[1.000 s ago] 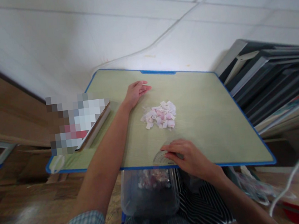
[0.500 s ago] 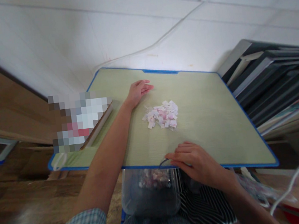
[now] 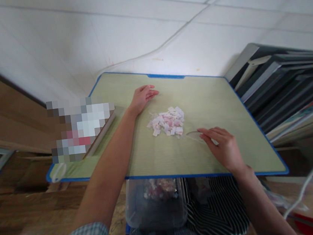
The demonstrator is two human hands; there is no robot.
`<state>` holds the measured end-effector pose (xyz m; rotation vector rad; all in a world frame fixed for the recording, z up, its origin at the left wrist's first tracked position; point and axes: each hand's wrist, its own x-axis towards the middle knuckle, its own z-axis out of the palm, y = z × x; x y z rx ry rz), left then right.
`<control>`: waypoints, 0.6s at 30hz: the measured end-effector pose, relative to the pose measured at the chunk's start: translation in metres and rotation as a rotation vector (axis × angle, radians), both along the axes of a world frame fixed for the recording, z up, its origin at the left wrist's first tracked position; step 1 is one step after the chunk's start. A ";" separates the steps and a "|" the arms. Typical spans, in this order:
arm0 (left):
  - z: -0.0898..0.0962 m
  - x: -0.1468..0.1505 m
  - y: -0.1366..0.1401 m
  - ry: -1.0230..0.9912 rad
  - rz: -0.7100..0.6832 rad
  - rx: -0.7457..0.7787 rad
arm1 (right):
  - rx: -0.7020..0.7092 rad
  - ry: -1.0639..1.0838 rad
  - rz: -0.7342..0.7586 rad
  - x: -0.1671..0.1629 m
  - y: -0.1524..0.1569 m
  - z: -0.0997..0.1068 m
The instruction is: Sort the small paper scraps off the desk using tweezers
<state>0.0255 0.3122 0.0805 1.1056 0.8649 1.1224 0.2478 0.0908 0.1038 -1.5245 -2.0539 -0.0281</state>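
Observation:
A loose heap of small white and pink paper pieces (image 3: 167, 122) lies mid-table. Beyond its upper left, my left hand (image 3: 143, 97) rests on its side on the pale green tabletop (image 3: 228, 101), fingers loosely stretched and nothing visible in them. To the right of the heap, my right hand (image 3: 221, 144) pinches a thin, curved, greyish thing (image 3: 192, 132) between thumb and forefinger. Its free end points left, close to the heap's edge; blur hides its exact kind.
A book-like block (image 3: 101, 139), partly pixelated, lies at the table's left. Below the front edge is a clear plastic bin (image 3: 156, 215) holding small shiny pieces. Dark folders (image 3: 291, 83) are stacked along the right. A white wall (image 3: 124, 30) borders the back.
My right hand has moved from the front edge up and right over the tabletop, carrying the thin curved thing. My left hand has stayed in place.

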 end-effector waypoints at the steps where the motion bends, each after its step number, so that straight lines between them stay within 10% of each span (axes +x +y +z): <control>1: 0.000 0.000 0.000 -0.004 0.001 0.000 | 0.004 -0.013 -0.008 -0.001 0.001 -0.002; 11: 0.002 0.002 -0.001 -0.033 0.015 -0.034 | -0.095 -0.030 0.196 -0.024 0.000 0.004; 18: 0.003 0.001 -0.002 -0.033 0.016 -0.029 | 0.005 -0.080 0.072 -0.028 0.008 0.004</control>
